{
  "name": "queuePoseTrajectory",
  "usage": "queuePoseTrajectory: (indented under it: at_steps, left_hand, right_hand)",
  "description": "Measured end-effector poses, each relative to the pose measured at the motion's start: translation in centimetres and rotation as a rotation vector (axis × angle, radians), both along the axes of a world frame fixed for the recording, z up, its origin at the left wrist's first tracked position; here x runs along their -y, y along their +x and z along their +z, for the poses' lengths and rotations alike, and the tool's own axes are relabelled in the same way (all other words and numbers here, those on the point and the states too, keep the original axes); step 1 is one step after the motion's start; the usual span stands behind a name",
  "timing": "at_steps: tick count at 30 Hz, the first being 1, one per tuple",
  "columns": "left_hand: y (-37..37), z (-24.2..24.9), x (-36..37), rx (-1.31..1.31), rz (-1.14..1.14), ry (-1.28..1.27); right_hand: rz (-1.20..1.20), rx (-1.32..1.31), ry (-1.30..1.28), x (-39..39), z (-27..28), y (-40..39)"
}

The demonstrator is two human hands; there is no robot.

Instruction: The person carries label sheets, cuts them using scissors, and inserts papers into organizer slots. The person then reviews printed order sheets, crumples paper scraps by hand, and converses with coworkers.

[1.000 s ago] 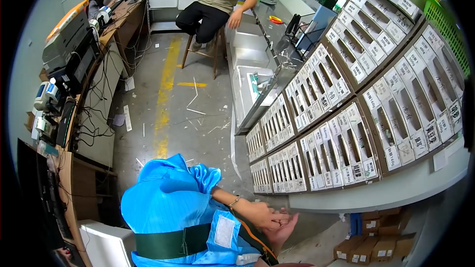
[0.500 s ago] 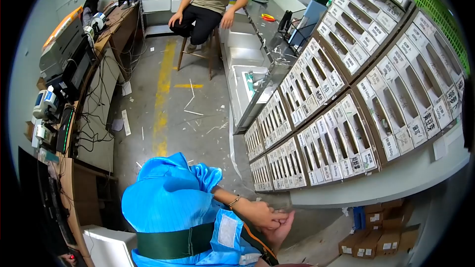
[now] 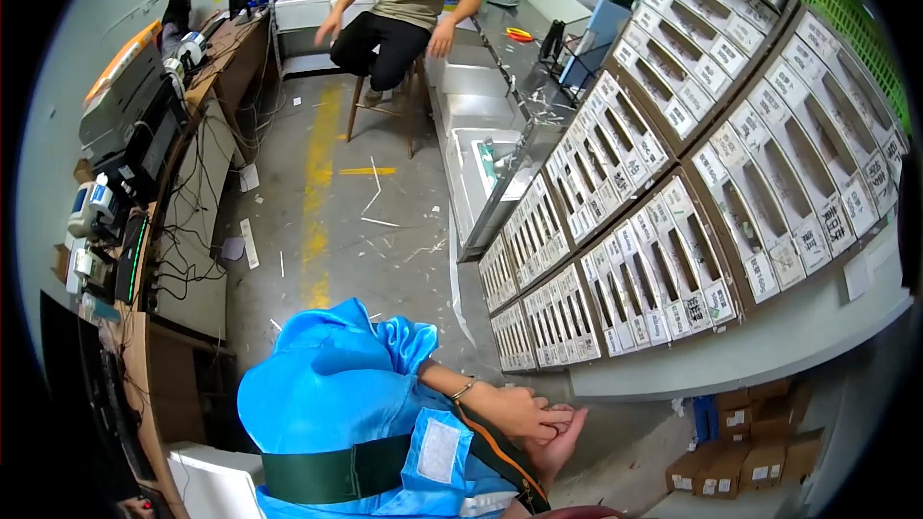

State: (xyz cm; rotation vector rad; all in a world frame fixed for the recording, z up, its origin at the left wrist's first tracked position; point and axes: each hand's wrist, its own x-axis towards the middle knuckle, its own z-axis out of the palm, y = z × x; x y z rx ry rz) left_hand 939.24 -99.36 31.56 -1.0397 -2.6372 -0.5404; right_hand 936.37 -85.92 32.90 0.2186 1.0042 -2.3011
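Observation:
My left hand (image 3: 522, 411), with a bracelet at the wrist, reaches out of a shiny blue sleeve (image 3: 332, 370). Its bent fingers press against the palm side of my right hand (image 3: 557, 444). The right hand comes up from the bottom edge, fingers curled and thumb side outward. Both hands are closed against each other in front of me, and whatever may be between them is hidden. A dark green band (image 3: 336, 471) crosses the blue cloth, and a dark strip with an orange line (image 3: 495, 447) runs beside the right wrist.
Labelled white drawer boxes (image 3: 663, 259) fill a rack on the right, with cardboard cartons (image 3: 750, 461) below. A desk (image 3: 159, 375) with printers and cables runs along the left. Ahead, a person (image 3: 413, 0) sits on a stool (image 3: 385, 120); another sits farther left. Paper scraps litter the floor.
The seated person's hand has lifted off the knee and swung outward. My hands stay together, with the left fingers slightly shifted. The view has moved a little.

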Motion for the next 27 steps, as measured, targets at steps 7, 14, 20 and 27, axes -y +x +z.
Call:
queuePoseTrajectory:
  at_steps: [7,14,20,27]
  left_hand:
    - [0.2,-1.4,0.1,0.139,0.071,-0.024]
    - [0.9,-0.1,0.5,0.088,0.050,-0.026]
    - [1.3,0.0,0.7,0.079,0.064,0.049]
    - [1.0,-2.3,0.0,0.115,0.056,0.029]
  right_hand:
    - [0.256,-0.277,0.173,-0.7,-1.5,-1.0]
    - [0.088,-0.037,0.028,0.7,-0.1,0.4]
    - [-0.019,0.120,0.106,2.0,2.6,1.2]
    - [0.146,-0.175,0.132,-0.8,-4.0,0.1]
